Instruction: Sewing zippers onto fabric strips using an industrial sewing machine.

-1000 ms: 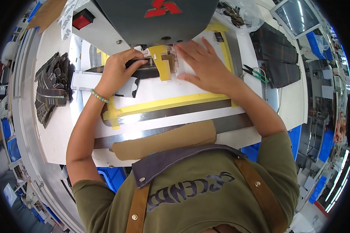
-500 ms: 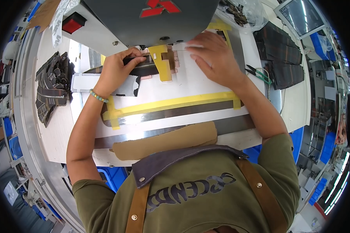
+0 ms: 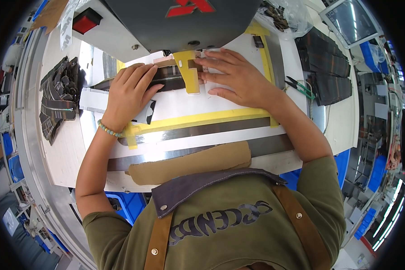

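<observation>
A dark plaid fabric piece with a zipper lies on the white work surface beneath the machine head. My left hand rests on the fabric's left part, fingers stretched out and thumb apart. Over the fabric's right end sits a yellow flat template with a notched right side. Fingers spread, my right hand lies low, its fingertips at the template's right edge. Those fingertips partly hide a pinkish edge piece there. Below my left hand, a white-and-black flat piece sticks out, partly covered by it.
A grey machine head overhangs the far side, with a red switch on its left. Plaid pieces are heaped at left; more dark fabric and green-handled snips lie right. Cardboard lines the near edge.
My left hand has gone from pinching the fabric to lying flat on it. My right hand has moved left and down, bringing its fingertips to the template.
</observation>
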Tool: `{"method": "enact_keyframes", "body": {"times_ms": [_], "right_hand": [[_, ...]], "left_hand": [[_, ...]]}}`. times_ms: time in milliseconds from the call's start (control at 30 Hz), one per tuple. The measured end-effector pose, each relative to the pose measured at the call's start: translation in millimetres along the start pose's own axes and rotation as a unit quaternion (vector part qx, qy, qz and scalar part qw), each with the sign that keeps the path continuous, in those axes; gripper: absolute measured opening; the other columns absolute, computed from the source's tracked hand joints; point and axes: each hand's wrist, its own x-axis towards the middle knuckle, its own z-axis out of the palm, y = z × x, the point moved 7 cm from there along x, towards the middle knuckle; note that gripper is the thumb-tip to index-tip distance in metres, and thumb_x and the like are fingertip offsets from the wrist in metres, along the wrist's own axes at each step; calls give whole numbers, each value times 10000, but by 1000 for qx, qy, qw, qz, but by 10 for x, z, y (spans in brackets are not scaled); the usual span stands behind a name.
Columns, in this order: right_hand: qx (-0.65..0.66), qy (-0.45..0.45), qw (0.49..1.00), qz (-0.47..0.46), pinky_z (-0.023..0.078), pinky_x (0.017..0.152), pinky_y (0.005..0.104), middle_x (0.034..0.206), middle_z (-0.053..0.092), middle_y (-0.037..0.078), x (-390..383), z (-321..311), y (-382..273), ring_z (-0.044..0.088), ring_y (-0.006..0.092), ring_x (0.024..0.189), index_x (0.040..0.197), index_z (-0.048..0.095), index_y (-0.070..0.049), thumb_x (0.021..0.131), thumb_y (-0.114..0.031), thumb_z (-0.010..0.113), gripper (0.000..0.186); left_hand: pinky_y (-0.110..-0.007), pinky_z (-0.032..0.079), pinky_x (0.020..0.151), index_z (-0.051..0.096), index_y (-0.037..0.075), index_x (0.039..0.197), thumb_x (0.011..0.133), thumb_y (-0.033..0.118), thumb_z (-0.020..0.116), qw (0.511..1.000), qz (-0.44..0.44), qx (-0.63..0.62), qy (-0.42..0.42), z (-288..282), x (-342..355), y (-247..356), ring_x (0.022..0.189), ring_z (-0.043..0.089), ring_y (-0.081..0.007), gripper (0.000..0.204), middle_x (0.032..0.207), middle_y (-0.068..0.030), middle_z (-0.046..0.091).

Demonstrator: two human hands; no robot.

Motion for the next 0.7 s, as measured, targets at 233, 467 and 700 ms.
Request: {"method": "enact_keyframes", "body": {"times_ms": [233, 467, 700], "right_hand": [[1, 1, 1000, 0, 342, 1298, 517, 1630, 564, 68, 14, -14, -28, 453, 302, 1542, 1351, 767, -152, 1045, -370, 695, 383], [-1, -6, 1000, 7, 335, 1303, 518, 1660, 539, 37, 9, -5, -32, 447, 293, 1547, 1388, 744, -160, 1044, -375, 697, 409], [0, -9, 1000, 9, 327, 1311, 514, 1674, 523, 34, 25, -13, -36, 436, 296, 1556, 1421, 718, -151, 1061, -371, 676, 424]], "left_hand": [[-414, 583, 899, 693, 24, 1324, 901, 225, 876, 986, -117, -116, -39, 81, -63, -232, 1068, 721, -330, 502, 1124, -144, 701], [-375, 583, 795, 725, 2, 1134, 943, 218, 864, 968, -211, -128, -55, 145, -71, -491, 855, 734, -268, 320, 924, -134, 749], [-253, 534, 740, 792, -58, 1064, 1012, 193, 819, 804, -350, -467, -109, 343, -215, -921, 787, 607, -56, 257, 939, -16, 780]]}}
